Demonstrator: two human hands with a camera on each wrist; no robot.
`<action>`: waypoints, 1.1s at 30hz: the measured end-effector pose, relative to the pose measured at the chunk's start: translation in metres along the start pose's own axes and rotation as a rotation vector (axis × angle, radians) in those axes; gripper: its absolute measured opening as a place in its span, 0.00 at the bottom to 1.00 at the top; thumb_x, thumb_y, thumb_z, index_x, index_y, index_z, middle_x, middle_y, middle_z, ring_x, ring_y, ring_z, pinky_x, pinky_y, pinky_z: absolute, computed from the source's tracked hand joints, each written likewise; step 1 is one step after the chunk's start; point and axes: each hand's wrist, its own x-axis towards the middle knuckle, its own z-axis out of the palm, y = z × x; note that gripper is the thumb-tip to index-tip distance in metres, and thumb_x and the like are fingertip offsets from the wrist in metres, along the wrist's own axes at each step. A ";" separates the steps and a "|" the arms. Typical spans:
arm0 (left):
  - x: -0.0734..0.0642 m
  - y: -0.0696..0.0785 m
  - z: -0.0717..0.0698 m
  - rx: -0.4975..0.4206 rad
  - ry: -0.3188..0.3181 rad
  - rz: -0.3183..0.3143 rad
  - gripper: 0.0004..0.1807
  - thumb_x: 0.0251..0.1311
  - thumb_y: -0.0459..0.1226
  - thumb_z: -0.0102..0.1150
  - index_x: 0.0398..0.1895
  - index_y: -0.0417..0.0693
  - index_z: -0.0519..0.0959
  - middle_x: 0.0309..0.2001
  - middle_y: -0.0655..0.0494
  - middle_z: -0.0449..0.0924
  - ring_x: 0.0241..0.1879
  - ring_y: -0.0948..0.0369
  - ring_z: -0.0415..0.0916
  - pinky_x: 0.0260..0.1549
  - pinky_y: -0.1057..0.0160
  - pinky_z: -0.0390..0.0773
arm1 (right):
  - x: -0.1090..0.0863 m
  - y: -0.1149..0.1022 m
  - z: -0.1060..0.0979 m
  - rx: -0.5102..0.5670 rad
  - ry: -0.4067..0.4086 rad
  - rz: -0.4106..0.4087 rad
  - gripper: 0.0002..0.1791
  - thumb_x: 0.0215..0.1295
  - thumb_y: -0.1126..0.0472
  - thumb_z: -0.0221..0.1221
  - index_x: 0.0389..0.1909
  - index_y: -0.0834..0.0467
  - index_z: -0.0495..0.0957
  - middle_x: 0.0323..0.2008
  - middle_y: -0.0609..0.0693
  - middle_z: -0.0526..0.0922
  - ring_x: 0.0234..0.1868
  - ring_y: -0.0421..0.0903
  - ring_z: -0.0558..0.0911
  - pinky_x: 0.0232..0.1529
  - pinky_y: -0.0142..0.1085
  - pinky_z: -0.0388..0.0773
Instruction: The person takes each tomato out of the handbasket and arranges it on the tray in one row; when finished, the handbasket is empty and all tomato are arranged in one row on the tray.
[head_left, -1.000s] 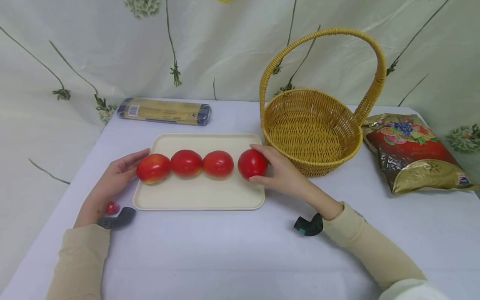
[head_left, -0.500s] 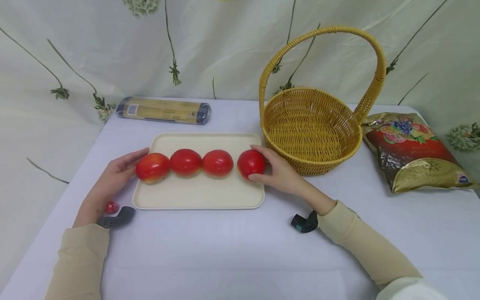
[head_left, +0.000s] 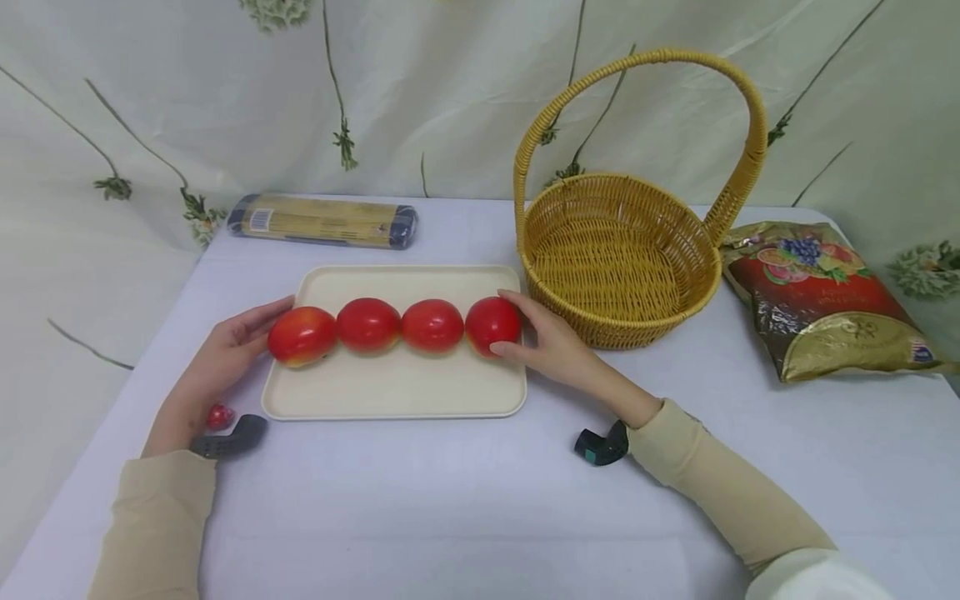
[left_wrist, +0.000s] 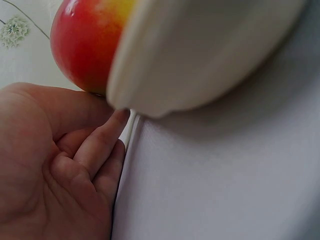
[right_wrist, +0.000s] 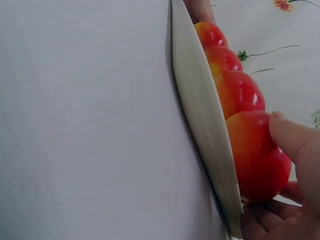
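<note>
Several smooth red fruits with yellow patches lie in a row on a cream tray (head_left: 397, 396). They look like mangoes or apples; the kind is unclear. My left hand (head_left: 228, 350) is at the tray's left end, its thumb and fingers beside the leftmost red fruit (head_left: 303, 336). In the left wrist view a fingertip meets the tray rim (left_wrist: 125, 75). With thumb in front and fingers behind, my right hand (head_left: 551, 346) holds the rightmost red fruit (head_left: 489, 321). That fruit (right_wrist: 257, 160) touches its neighbour (right_wrist: 240, 92) in the right wrist view. Some fingertips are hidden.
A wicker basket (head_left: 540, 292) with a tall handle stands behind the right hand. Right of it lies a red-and-gold bag (head_left: 825, 292). A wrapped roll (head_left: 322, 221) lies behind the tray. Beside the left wrist is a small red wrapped item (head_left: 220, 417).
My right hand has slid the rightmost fruit left, closing the gap to its neighbour. The left hand keeps its place by the leftmost fruit. The head view has shifted slightly.
</note>
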 end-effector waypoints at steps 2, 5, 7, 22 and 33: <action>0.000 0.000 -0.001 -0.005 -0.004 0.008 0.31 0.67 0.49 0.49 0.72 0.57 0.57 0.70 0.51 0.54 0.70 0.54 0.43 0.62 0.42 0.51 | 0.000 0.001 0.001 0.003 0.013 -0.001 0.38 0.59 0.56 0.64 0.68 0.58 0.60 0.63 0.56 0.66 0.63 0.49 0.65 0.61 0.43 0.62; -0.001 0.000 -0.003 -0.010 -0.005 0.017 0.32 0.66 0.48 0.50 0.72 0.56 0.57 0.70 0.50 0.54 0.70 0.54 0.44 0.62 0.42 0.51 | 0.001 0.001 0.003 0.008 0.029 0.002 0.37 0.60 0.56 0.64 0.68 0.58 0.60 0.63 0.57 0.66 0.63 0.49 0.65 0.61 0.42 0.63; -0.001 0.000 -0.003 -0.009 -0.005 0.019 0.32 0.66 0.48 0.50 0.72 0.55 0.57 0.70 0.50 0.54 0.70 0.54 0.45 0.62 0.42 0.51 | 0.000 0.001 0.004 0.010 0.035 0.007 0.37 0.60 0.57 0.63 0.68 0.58 0.60 0.63 0.57 0.66 0.63 0.50 0.65 0.61 0.42 0.63; 0.000 0.000 0.000 -0.006 -0.001 0.024 0.30 0.68 0.46 0.48 0.72 0.56 0.57 0.70 0.50 0.55 0.70 0.54 0.44 0.62 0.43 0.52 | -0.017 -0.021 -0.023 -0.074 -0.133 -0.018 0.42 0.64 0.50 0.59 0.72 0.58 0.49 0.70 0.54 0.54 0.68 0.50 0.58 0.63 0.45 0.58; -0.027 0.041 -0.020 0.499 0.098 0.108 0.30 0.69 0.38 0.45 0.72 0.43 0.52 0.68 0.33 0.49 0.67 0.37 0.43 0.55 0.32 0.52 | -0.076 -0.033 -0.079 -0.188 -0.140 -0.046 0.41 0.65 0.51 0.58 0.73 0.52 0.47 0.71 0.48 0.51 0.70 0.48 0.51 0.64 0.52 0.54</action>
